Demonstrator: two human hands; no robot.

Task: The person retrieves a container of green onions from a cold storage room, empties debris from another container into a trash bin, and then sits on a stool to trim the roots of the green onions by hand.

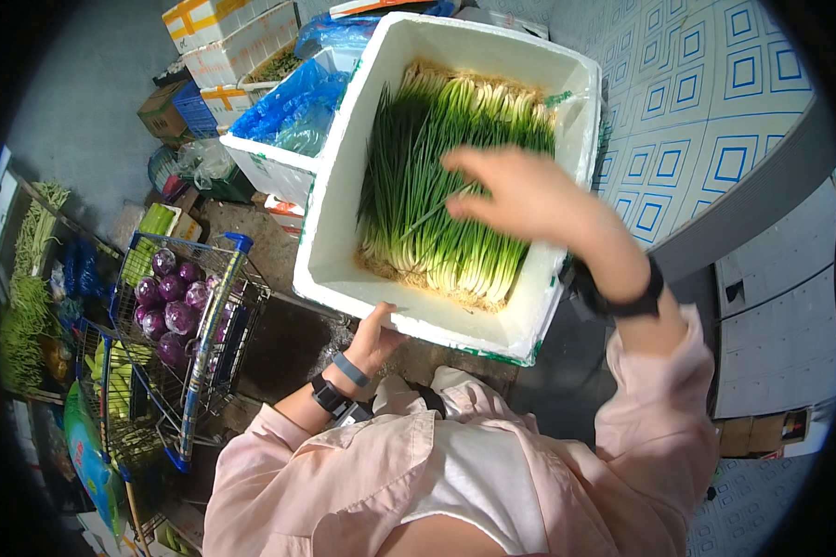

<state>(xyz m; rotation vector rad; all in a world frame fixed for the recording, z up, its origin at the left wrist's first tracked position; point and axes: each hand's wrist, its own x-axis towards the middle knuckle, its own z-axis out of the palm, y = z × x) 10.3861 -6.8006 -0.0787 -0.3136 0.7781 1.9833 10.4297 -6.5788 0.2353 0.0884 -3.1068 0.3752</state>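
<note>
A white foam box stands tilted before me, with rows of green onions lying inside, their pale root ends towards the near and far walls. My left hand grips the near rim of the box, thumb over the edge and the other fingers beneath, mostly hidden. Over the green onions hovers my right hand, slightly blurred, with thumb and forefinger apart. A thin green stalk shows close to its fingertips; whether the hand touches it cannot be told.
Left stands a wire shopping cart holding wrapped purple cabbages. Another foam box with blue plastic bags adjoins the onion box. Stacked boxes stand behind, and a patterned wall rises at right.
</note>
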